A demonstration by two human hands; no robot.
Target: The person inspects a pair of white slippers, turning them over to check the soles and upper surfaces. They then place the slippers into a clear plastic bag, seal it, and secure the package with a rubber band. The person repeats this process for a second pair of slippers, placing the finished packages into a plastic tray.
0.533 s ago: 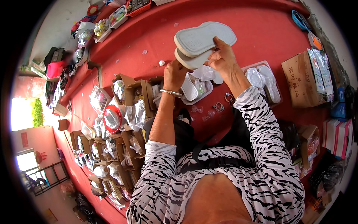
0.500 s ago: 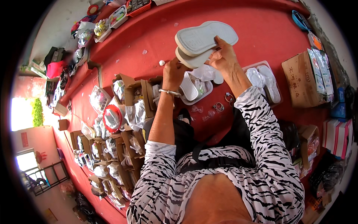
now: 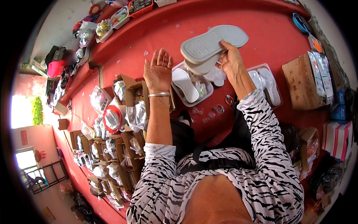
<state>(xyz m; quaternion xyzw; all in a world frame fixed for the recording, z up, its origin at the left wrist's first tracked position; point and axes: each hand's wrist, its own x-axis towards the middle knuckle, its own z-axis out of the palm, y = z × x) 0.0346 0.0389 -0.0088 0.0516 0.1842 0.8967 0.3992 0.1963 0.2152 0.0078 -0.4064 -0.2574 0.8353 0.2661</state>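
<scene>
My right hand (image 3: 232, 62) grips a pair of pale grey slippers (image 3: 203, 45) at their right side, thumb on top and fingers beneath. They lie one over the other, with the patterned sole of the upper one facing up. The lower slipper is mostly covered. My left hand (image 3: 158, 72) is off to the left of them, palm up with the fingers stretched out and nothing in it. Under the slippers stands a white plastic tray (image 3: 204, 98) with a white slipper (image 3: 185, 85) and clear plastic wrapping.
Another tray (image 3: 280, 100) with white slippers (image 3: 270, 86) stands on the right, beside a large cardboard box (image 3: 298, 84). Several small cardboard boxes (image 3: 119, 149) of bagged goods fill the left. Bracelet-like rings (image 3: 219, 108) lie on the red floor (image 3: 261, 37).
My left hand has let go of the slippers, moved left and opened palm up. My right hand has carried the slippers slightly right and nearer to me.
</scene>
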